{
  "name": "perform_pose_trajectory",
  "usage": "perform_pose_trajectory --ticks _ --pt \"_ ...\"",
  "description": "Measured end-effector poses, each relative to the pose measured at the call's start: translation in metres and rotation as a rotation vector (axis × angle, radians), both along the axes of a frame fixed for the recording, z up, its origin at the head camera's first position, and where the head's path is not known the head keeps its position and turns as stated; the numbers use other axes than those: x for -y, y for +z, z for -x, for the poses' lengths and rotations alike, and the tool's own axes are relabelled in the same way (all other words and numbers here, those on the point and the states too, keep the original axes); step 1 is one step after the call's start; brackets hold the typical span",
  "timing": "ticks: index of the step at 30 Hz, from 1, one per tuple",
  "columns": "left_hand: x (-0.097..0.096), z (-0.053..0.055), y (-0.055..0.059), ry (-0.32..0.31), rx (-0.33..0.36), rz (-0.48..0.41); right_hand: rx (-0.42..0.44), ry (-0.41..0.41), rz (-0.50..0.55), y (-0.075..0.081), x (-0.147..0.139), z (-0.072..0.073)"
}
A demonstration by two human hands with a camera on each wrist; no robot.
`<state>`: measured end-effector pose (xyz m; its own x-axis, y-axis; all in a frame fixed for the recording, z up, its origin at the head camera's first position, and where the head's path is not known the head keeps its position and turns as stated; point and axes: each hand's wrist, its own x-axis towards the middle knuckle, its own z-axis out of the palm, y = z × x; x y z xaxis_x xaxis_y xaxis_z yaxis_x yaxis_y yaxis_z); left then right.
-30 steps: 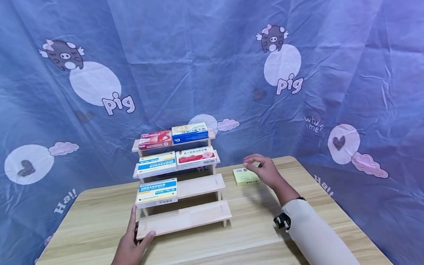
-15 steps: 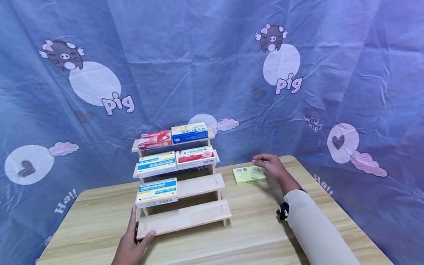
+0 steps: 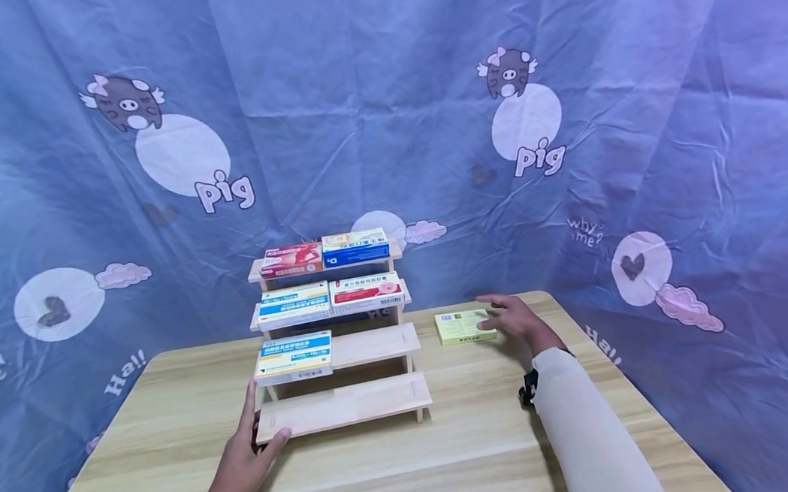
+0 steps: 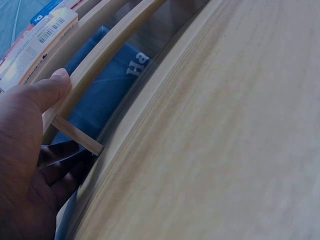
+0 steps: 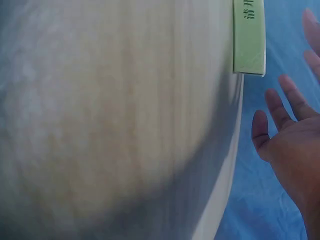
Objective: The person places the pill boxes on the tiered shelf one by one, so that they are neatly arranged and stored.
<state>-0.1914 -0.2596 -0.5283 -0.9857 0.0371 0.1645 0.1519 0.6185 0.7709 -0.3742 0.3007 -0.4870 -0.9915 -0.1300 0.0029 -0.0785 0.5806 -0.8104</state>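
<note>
My left hand (image 3: 244, 460) grips the front left corner of a stepped wooden display rack (image 3: 349, 405). In the left wrist view the thumb lies on the lowest shelf's edge (image 4: 82, 82), with the other fingers by its short leg (image 4: 77, 135). Right of the rack, a light green medicine box (image 3: 458, 328) lies flat on the table. My right hand (image 3: 515, 320) is at the box's right end, fingers extended and spread, overlapping that end in the head view. From the right wrist, the fingers appear apart from the green box (image 5: 250, 42), with nothing held.
On the top shelf sit a red box (image 3: 291, 260) and a blue-and-white box (image 3: 356, 250). Below are a white-blue-yellow box (image 3: 294, 305) and a red-and-white box (image 3: 367, 291). A similar blue-and-yellow box (image 3: 292, 359) lies on the third shelf. Patterned blue cloth (image 3: 360, 143) hangs behind the table (image 3: 354, 478).
My right hand has moved right from above the green box to its right end, and its fingers have spread. The left hand keeps its grip on the rack; the box stays put.
</note>
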Motion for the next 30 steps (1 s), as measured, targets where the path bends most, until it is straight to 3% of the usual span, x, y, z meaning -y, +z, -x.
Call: perform_pose_trajectory --ticks 7,14,30 --pt "0.001 -0.001 -0.001 -0.003 0.002 -0.007 0.025 0.032 -0.005 -0.007 -0.003 0.001" --pt "0.001 0.001 0.001 -0.005 0.017 0.004 0.063 0.012 -0.013 -0.013 -0.005 0.002" --pt "-0.001 0.000 0.001 -0.002 0.002 0.000 0.049 0.067 -0.136 -0.016 -0.005 0.001"
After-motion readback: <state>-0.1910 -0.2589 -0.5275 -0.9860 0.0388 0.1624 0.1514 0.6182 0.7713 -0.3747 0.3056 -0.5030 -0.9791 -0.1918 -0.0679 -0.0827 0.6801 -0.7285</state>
